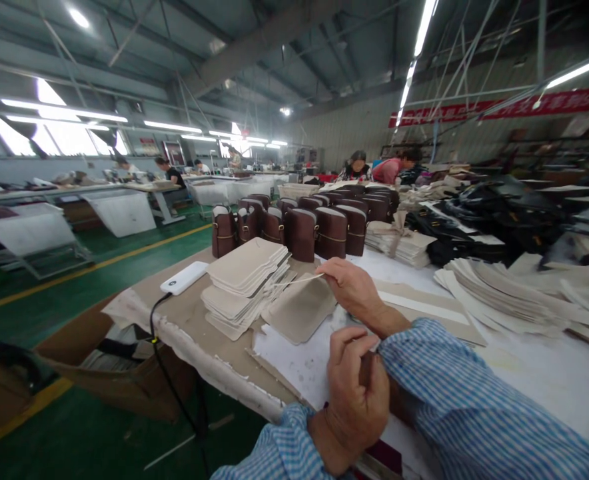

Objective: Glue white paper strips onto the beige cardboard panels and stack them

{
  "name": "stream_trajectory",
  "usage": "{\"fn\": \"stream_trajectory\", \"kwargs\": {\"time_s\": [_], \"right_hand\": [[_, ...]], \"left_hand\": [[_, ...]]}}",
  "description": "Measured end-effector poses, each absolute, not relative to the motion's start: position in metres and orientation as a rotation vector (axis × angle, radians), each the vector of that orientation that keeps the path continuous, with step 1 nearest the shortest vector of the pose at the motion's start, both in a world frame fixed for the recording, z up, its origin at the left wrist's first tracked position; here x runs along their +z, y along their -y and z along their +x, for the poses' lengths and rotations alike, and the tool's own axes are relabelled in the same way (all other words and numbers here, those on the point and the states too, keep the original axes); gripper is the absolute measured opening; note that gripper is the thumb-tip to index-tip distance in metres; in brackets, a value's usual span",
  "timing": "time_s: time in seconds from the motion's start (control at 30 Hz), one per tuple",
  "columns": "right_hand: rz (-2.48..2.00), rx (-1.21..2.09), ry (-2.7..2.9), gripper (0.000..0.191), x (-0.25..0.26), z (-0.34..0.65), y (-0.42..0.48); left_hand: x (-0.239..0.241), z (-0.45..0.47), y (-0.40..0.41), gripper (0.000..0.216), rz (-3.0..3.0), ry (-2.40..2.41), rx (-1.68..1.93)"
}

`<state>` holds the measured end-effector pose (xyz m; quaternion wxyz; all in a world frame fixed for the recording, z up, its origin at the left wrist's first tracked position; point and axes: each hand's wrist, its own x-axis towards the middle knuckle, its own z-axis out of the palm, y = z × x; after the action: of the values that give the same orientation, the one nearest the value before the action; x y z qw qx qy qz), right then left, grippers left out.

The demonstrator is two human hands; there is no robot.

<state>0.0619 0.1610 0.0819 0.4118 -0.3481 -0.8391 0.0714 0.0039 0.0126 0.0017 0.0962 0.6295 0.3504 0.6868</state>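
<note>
Right grip (pixel 353 291) pinches strip (pixel 302 279) by edge of panel (pixel 299 311); left grip (pixel 357 392) curled, contents unclear

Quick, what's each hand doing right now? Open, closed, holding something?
Left hand: fingers curled; whether it holds anything, I can't tell.
Right hand: closed, pinching a thin pale piece at its edge.

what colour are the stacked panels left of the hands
The stacked panels are beige, showing best in the head view.

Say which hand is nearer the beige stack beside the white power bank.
Right. The right hand is just right of the beige stack, pinching a thin piece; the left hand is farther off, to its lower right.
</note>
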Motion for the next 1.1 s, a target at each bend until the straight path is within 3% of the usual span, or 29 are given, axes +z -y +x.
{"fn": "stream_trajectory", "kwargs": {"time_s": [0.13, 0.23, 0.33, 0.43, 0.63, 0.77, 0.97, 1.1], "right_hand": [[-0.861, 0.255, 1.866, 0.019, 0.094, 0.074, -0.162], [-0.807, 0.581, 1.564, 0.018, 0.106, 0.091, -0.147], [-0.71, 0.901, 1.392, 0.021, 0.117, 0.12, -0.114], [-0.753, 0.971, 1.375, 0.025, 0.121, 0.16, -0.072], [-1.054, 1.123, 1.361, 0.02, 0.09, 0.236, -0.003], [-1.148, 1.234, 1.244, 0.017, 0.067, 0.268, 0.032], [-1.224, 1.187, 0.917, 0.022, 0.055, 0.284, 0.056], [-1.262, 1.324, 0.562, 0.043, 0.043, 0.29, 0.069]], "left_hand": [[0.002, 0.001, -0.012, 0.031, 1.713, -1.032, 2.013], [0.004, 0.001, -0.014, 0.027, 1.468, -0.954, 1.901], [0.006, 0.003, -0.023, 0.05, 1.101, -0.863, 1.699], [0.01, 0.005, -0.034, 0.062, 0.907, -0.795, 1.529], [0.019, -0.004, -0.039, 0.054, 0.667, -0.689, 1.208], [0.022, -0.006, -0.038, 0.072, 0.68, -0.705, 0.958], [0.022, 0.003, -0.035, 0.047, 0.97, -0.85, 0.79], [0.02, 0.009, -0.027, 0.042, 1.067, -0.937, 0.792]]}}
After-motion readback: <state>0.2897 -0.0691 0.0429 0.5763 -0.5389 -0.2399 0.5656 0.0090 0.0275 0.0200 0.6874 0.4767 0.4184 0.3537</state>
